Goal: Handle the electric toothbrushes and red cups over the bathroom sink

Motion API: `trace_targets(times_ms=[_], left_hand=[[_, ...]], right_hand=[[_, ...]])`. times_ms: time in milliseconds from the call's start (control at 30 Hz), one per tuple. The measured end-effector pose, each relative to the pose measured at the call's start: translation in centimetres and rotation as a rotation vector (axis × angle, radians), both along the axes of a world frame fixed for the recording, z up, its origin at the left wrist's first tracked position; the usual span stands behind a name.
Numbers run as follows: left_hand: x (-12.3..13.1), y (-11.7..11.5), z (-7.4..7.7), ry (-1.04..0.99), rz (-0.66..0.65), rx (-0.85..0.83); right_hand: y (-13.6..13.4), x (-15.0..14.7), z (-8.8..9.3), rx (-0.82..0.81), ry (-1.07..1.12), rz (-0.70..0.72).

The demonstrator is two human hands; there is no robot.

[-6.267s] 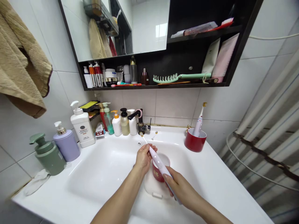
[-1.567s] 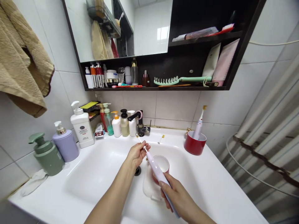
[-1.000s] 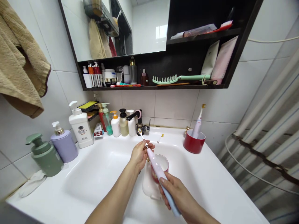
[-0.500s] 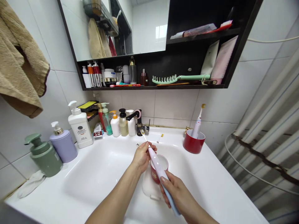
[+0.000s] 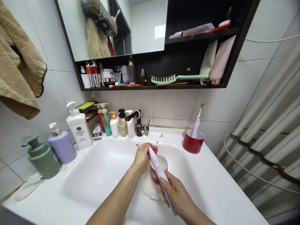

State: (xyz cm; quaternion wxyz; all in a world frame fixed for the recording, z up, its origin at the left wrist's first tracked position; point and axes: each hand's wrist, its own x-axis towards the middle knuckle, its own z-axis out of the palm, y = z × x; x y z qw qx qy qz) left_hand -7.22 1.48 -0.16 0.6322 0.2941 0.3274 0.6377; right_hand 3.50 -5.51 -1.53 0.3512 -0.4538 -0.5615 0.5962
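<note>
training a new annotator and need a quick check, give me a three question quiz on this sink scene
1. True or false: the right hand holds the electric toothbrush by its lower handle, the left hand by its upper end.
2. Next to the purple pump bottle, the green pump bottle stands: A to its left; B to its right; C behind it.
3. Fill in: under the toothbrush, in the sink, stands a red ___.
Key: 1 true; 2 A; 3 cup.

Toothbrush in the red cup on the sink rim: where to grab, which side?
Pinch the white toothbrush by its handle just above the red cup rim, fingers coming from the basin side: it leans head-up toward the wall, handle exposed. Left hand and right hand hold the pink toothbrush.
</note>
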Motion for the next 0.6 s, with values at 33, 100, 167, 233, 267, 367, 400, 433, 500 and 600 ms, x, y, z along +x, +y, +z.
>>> trace_targets(times_ms=[33, 100, 167, 233, 267, 367, 400, 433, 500, 600], left_hand=[[0.00, 0.01, -0.03, -0.011, -0.013, -0.006], [0.03, 0.00, -0.04, -0.050, -0.042, -0.018], [0.10, -0.07, 0.04, -0.082, -0.066, -0.027], [0.18, -0.18, 0.20, -0.099, -0.078, -0.028], [0.20, -0.24, 0.29, -0.107, -0.085, -0.024], [0.24, -0.38, 0.46, -0.123, -0.103, 0.016], [0.27, -0.42, 0.45, -0.121, -0.102, 0.030], [0.31, -0.46, 0.43, -0.115, -0.097, 0.037], [0.47, -0.53, 0.41, -0.108, -0.085, 0.032], [0.75, -0.59, 0.69, -0.077, -0.089, 0.023]], right_hand=[[-0.05, -0.01, 0.02, -0.027, 0.030, 0.012], [-0.19, -0.05, 0.12, -0.114, 0.135, 0.050], [-0.32, -0.11, 0.24, -0.201, 0.236, 0.079], [-0.36, -0.18, 0.30, -0.248, 0.283, 0.084], [-0.34, -0.20, 0.31, -0.254, 0.289, 0.086], [-0.23, -0.26, 0.22, -0.156, 0.230, 0.057], [-0.23, -0.29, 0.16, -0.112, 0.201, 0.039], [-0.29, -0.32, 0.09, -0.092, 0.183, 0.025], [-0.54, -0.46, -0.05, -0.133, 0.200, 0.026], [-0.81, -0.81, -0.02, -0.210, 0.256, 0.056]])
